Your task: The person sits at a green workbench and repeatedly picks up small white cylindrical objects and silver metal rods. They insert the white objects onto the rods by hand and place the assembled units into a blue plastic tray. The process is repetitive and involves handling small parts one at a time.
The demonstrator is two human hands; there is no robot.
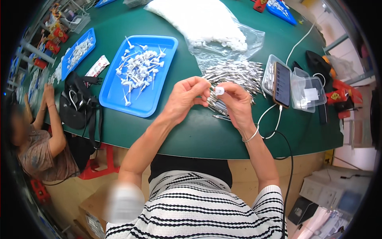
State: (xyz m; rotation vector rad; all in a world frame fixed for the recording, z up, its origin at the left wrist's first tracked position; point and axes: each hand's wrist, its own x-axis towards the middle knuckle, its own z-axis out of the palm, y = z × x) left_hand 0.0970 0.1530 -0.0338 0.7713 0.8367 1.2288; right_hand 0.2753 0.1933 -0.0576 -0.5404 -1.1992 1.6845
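Over the green table, my left hand (pixel 186 97) and my right hand (pixel 238 104) almost meet. A small white plastic cap (pixel 219 91) is pinched between my right thumb and fingers. My left thumb and fingertips are pressed together just left of the cap; whatever they hold is too small or hidden to make out. Right behind and under my hands lies a pile of thin silvery metal rods (pixel 234 73). To the left, a blue tray (pixel 113 97) carries many white caps with thin stems (pixel 139 67).
A clear bag of white plastic parts (pixel 203 20) lies behind the rods. On the right, a phone (pixel 281 85) leans on a clear box (pixel 271 63), with a white cable (pixel 277 125) below. A black bag (pixel 75 99) is at left, near a co-worker (pixel 43 147).
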